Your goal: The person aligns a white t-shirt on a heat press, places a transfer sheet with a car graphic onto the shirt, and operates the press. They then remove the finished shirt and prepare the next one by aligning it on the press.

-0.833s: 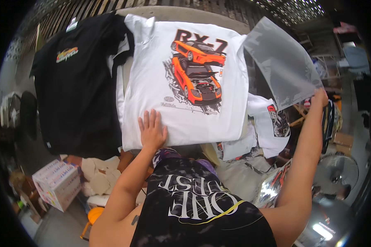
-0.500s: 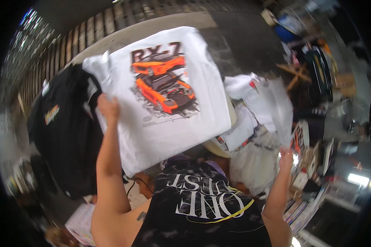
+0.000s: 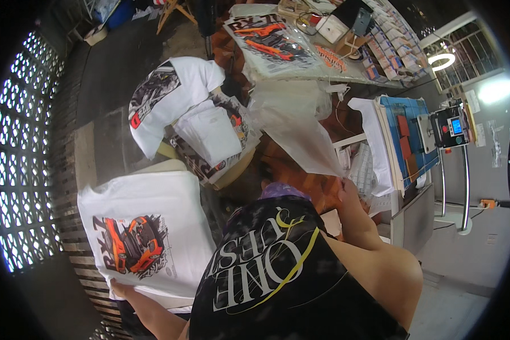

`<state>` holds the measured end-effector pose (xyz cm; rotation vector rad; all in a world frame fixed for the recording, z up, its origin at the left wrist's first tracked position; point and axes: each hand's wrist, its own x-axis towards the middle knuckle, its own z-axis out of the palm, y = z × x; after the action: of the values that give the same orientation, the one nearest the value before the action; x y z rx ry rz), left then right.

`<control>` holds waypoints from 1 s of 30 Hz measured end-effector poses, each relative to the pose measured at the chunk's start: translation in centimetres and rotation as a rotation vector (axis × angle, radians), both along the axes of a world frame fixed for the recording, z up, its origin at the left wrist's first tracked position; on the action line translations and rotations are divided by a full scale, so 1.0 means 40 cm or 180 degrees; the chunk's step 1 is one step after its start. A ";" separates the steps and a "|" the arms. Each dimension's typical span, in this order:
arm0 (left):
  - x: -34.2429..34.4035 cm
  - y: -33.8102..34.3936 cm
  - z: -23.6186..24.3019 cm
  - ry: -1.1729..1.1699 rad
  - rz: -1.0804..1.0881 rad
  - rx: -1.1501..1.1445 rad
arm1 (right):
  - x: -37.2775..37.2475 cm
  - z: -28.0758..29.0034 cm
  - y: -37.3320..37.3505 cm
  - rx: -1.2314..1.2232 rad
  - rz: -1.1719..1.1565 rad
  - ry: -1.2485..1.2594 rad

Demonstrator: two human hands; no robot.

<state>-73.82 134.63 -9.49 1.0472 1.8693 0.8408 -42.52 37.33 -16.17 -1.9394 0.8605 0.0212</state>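
Holding the translucent sheet by its near corner seems the step in hand: the right hand appears to pinch it, right of centre, while the left hand touches the white printed shirt at near left — whether its fingers grip or lie spread, I cannot tell. Shifting the sheet likely calls for a firm pinch — and clearance from the folded white garment.

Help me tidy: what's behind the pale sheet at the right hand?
Reddish-brown floor tiles show past the lower edges of the pale sheet; what lies directly behind its cloudy middle is covered.
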 end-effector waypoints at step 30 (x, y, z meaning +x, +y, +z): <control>0.612 -1.100 0.713 -0.3258 -0.6349 -0.2138 | 0.430 0.522 0.383 -0.1361 0.4404 -0.2101</control>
<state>-49.32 90.64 19.04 1.0651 -0.2396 -0.4638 -25.33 52.67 4.70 -2.3352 -1.0433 0.0132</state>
